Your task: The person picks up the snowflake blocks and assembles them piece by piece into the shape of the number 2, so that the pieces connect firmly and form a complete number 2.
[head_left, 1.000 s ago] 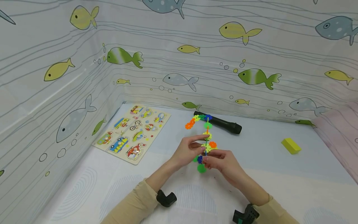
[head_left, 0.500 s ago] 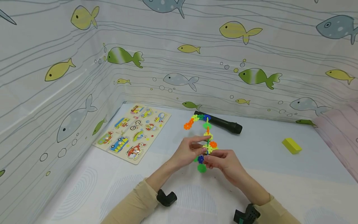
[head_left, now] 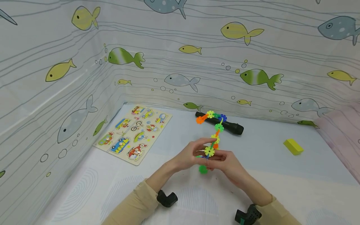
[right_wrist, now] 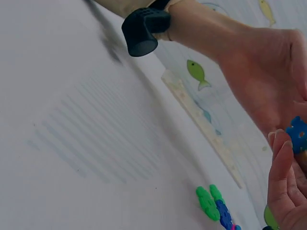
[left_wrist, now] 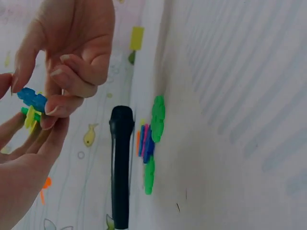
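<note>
Between the two hands is a chain of interlocking plastic snowflake discs, with a yellow disc (head_left: 209,152) facing up near its lower end. My left hand (head_left: 185,157) holds this lower part, index finger stretched along the chain. My right hand (head_left: 230,165) pinches a blue snowflake disc (left_wrist: 32,99) at the chain's near end, thumb and fingers meeting on it. From there the chain rises through a green disc (head_left: 219,127) and bends left to orange discs (head_left: 200,120). Below the hands, loose discs, including a green snowflake disc (head_left: 203,169), lie on the table, partly hidden.
A black microphone (head_left: 232,127) lies behind the hands, overlapped by the chain's far end. To the left is a wooden picture puzzle board (head_left: 146,147). A yellow block (head_left: 293,147) sits at the right. Fish-printed curtains (head_left: 157,62) surround the table.
The chain has swung to the right, its orange end now over the microphone. Its lower yellow disc has turned to face the head camera. Both hands stay almost in place, closer together.
</note>
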`<state>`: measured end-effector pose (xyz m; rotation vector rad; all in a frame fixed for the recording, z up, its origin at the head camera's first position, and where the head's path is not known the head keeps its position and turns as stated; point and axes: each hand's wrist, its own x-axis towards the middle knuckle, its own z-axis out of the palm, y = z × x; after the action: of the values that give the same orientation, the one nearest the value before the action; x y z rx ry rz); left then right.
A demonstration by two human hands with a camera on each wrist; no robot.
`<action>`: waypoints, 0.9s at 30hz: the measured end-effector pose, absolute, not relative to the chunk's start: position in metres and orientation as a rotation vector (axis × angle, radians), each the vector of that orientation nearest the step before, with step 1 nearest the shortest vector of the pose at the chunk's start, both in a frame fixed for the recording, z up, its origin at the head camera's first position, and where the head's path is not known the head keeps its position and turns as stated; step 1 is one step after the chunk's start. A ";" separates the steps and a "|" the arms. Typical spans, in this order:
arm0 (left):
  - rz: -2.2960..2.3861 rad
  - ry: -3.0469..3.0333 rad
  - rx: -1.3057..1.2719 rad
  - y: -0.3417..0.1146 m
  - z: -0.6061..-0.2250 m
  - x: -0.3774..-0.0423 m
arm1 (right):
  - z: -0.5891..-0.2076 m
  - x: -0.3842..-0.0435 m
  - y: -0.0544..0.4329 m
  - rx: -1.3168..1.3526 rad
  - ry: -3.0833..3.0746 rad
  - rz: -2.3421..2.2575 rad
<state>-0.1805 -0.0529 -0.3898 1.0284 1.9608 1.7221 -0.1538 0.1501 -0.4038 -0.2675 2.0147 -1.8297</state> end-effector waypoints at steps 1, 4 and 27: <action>1.733 1.959 1.017 -0.053 -0.390 -0.180 | -0.403 -0.154 0.151 -0.263 2.018 -1.828; 1.768 1.958 0.970 -0.052 -0.391 -0.180 | -0.402 -0.154 0.152 -0.270 1.997 -1.832; 1.764 2.098 0.789 -0.046 -0.389 -0.176 | -0.405 -0.160 0.156 -0.124 2.213 -1.986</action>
<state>-0.1760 -0.0460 -0.3886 0.7890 2.0984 1.7639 -0.1604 0.1562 -0.4052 -0.1239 2.2132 -1.9863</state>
